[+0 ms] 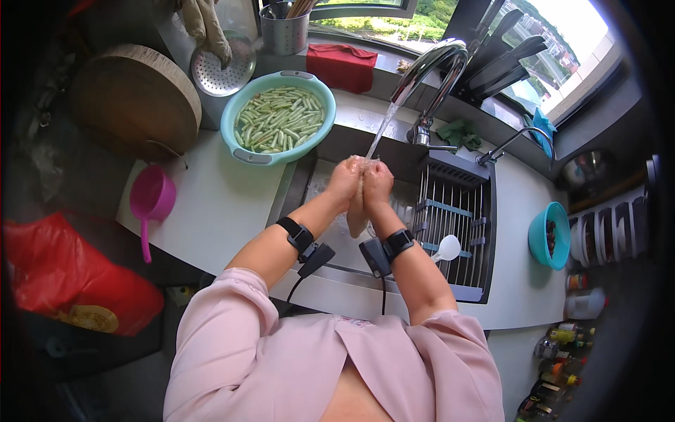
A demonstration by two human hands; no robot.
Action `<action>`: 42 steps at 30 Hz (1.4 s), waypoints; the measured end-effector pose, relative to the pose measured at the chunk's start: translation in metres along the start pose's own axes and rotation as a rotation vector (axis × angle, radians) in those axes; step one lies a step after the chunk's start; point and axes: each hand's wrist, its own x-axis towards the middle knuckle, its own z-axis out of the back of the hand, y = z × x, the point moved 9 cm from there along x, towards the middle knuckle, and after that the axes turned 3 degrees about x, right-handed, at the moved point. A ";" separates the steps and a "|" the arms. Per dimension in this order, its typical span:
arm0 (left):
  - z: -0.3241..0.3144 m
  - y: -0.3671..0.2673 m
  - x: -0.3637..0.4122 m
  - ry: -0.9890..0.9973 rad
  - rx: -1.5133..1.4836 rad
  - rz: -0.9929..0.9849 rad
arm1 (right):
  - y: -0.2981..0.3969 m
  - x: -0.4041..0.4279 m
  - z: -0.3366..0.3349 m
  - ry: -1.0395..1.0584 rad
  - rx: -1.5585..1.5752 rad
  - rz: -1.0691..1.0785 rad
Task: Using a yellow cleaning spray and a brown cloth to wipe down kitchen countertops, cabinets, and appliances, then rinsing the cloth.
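Both of my hands are together over the sink basin (324, 184), under the stream of running water (381, 132) from the chrome faucet (430, 68). My left hand (346, 176) and my right hand (378, 180) are closed around a pale, wet, elongated thing (357, 224). It looks like a cloth, though I cannot tell for certain. Its lower end hangs below my wrists, and its upper part is mostly hidden between my fingers. Left of the faucet, a light green oval basin (321, 140) holds cut green bean pieces (282, 118) in water.
A roll-up drying rack (453, 182) with a white spoon (449, 248) covers the sink's right side. On the left counter (227, 195) lies a pink dipper (153, 192). A turquoise bowl (538, 237) stands at the right, and a knife block (493, 63) behind the faucet.
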 end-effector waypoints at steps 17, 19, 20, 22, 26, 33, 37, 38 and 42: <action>-0.006 -0.006 -0.011 0.361 0.228 0.186 | -0.042 -0.001 -0.032 0.510 0.540 -0.729; -0.017 -0.015 -0.019 0.556 0.146 0.251 | -0.038 -0.014 -0.034 0.689 0.722 -0.938; -0.007 -0.016 -0.016 0.555 0.145 0.250 | -0.034 -0.016 -0.038 0.759 0.692 -0.894; 0.007 -0.010 -0.015 0.654 0.376 0.238 | -0.030 -0.013 -0.040 0.826 0.661 -0.851; 0.043 0.003 -0.012 0.575 0.743 0.278 | -0.029 0.036 -0.001 0.366 0.851 -0.589; 0.025 0.016 0.035 0.360 -0.454 0.003 | 0.028 -0.017 -0.037 0.303 0.109 -0.081; -0.003 0.014 0.008 -0.085 -0.005 -0.011 | -0.030 0.031 -0.002 0.047 -0.277 -0.188; 0.004 0.013 0.009 -0.093 -0.008 -0.013 | -0.016 0.021 -0.005 0.033 -0.266 -0.175; 0.032 0.009 0.026 0.233 -0.226 -0.022 | 0.011 -0.031 -0.046 0.134 -0.339 0.119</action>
